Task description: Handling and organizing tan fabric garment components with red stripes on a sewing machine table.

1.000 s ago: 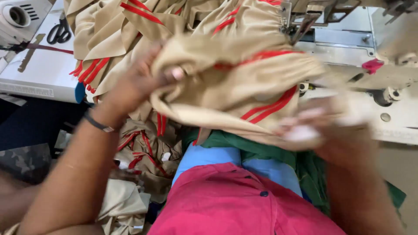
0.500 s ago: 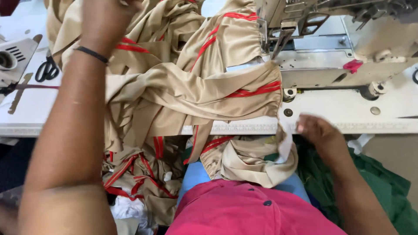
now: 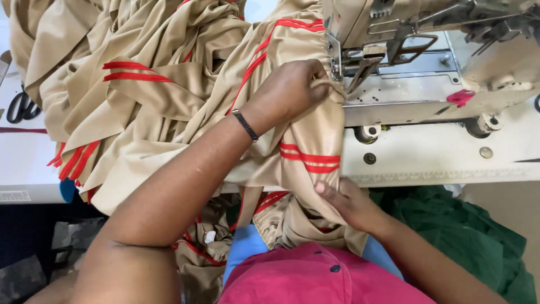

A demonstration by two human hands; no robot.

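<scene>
A heap of tan fabric with red stripes [image 3: 169, 95] covers the sewing table and hangs over its front edge. My left hand [image 3: 292, 90], a dark band on its wrist, grips a fold of this fabric right beside the presser foot [image 3: 360, 70] of the sewing machine [image 3: 427, 34]. My right hand [image 3: 346, 202] pinches the same piece lower down, at the table's front edge, holding it taut between both hands.
Black-handled scissors [image 3: 19, 107] lie on the white table [image 3: 439, 157] at the far left. A small red scrap [image 3: 461, 97] sits on the machine bed. Green cloth [image 3: 472, 231] is piled at lower right. More striped fabric hangs below the table edge.
My left hand has come down from the upper left to the machine's foot with the fabric. My right hand has moved left and taken hold of the hanging edge.
</scene>
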